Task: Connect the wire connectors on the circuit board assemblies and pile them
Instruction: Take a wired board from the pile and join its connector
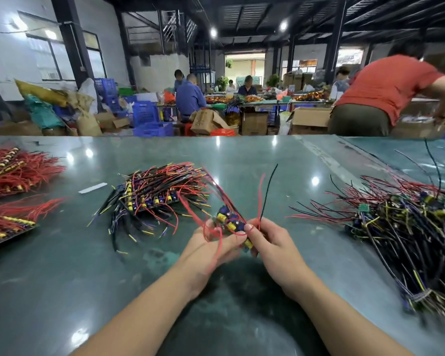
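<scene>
Both my hands hold one small circuit board assembly (pixel 230 220) with yellow and blue parts, just above the green table (pixel 254 160). My left hand (pixel 211 244) cups it from below-left, with red wires looping over the fingers. My right hand (pixel 269 241) pinches its right end, where a red and a black wire (pixel 267 191) stick upward. A stacked pile of assemblies (pixel 154 194) with red, black and yellow wires lies to the upper left of my hands. A loose heap of assemblies (pixel 406 227) spreads at the right.
Bundles of red-wired boards (pixel 13 170) lie at the table's left edge, with another bundle (pixel 8 222) below. A white strip (pixel 92 188) lies by the pile. Beyond the far edge a person in red (pixel 385 96) bends over cartons; others sit at benches.
</scene>
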